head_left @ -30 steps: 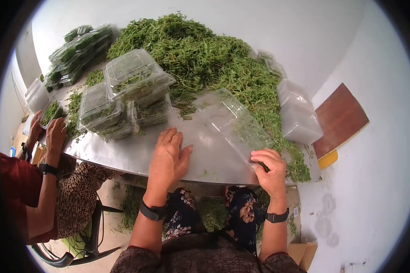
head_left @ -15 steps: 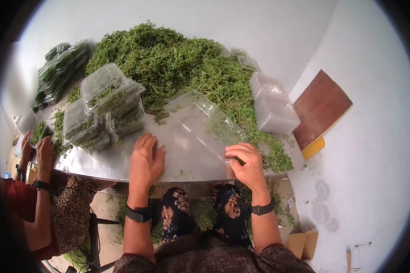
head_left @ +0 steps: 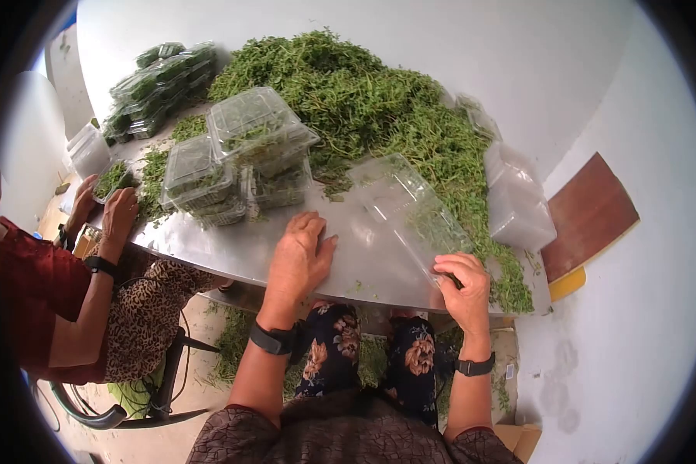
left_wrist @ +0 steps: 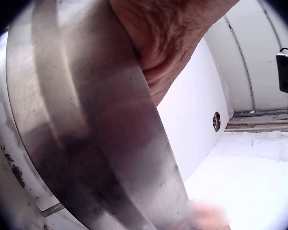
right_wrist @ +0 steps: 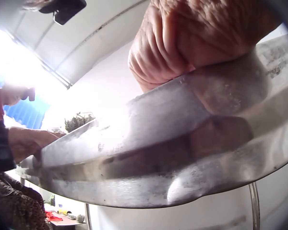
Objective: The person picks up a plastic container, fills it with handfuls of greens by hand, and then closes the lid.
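In the head view my left hand rests on the metal table near its front edge, fingers straight and slightly spread, holding nothing. My right hand lies at the near right edge, its fingers loosely curled beside the near corner of an opened clear plastic clamshell box. A bit of dark green shows between that thumb and the fingers. Beyond the box spreads a large heap of leafy green stems. Both wrist views show mostly the table's rim, with the hands' heels on top and most fingers hidden.
Filled clamshells are piled left of my left hand. Stacked empty plastic boxes stand at the right, before a reddish-brown board. Further filled packs lie at the back left. Another person's hands hold a box of greens.
The head view swings right, then back left. Both my hands stay in place on the table, and the box and piles do not visibly move.
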{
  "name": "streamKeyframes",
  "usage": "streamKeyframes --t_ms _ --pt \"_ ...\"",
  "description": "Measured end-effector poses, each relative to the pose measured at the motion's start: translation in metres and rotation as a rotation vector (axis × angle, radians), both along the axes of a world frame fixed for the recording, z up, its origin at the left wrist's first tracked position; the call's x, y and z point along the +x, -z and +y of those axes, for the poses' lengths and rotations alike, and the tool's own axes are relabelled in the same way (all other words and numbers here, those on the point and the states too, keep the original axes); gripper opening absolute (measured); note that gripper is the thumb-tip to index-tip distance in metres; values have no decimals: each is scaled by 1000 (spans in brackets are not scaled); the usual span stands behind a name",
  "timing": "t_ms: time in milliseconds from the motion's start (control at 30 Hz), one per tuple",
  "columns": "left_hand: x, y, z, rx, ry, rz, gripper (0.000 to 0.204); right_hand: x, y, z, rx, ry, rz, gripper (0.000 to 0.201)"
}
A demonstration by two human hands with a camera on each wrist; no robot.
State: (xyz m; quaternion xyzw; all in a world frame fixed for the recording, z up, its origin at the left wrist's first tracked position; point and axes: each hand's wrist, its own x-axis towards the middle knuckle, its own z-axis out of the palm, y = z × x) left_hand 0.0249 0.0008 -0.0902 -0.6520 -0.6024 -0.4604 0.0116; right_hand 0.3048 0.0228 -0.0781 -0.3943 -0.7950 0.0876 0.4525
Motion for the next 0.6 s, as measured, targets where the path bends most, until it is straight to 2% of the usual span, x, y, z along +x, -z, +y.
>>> streamKeyframes --t_ms 600 --pt "7 0 -5 -27 -6 69 30 1 1 -1 46 -7 -40 20"
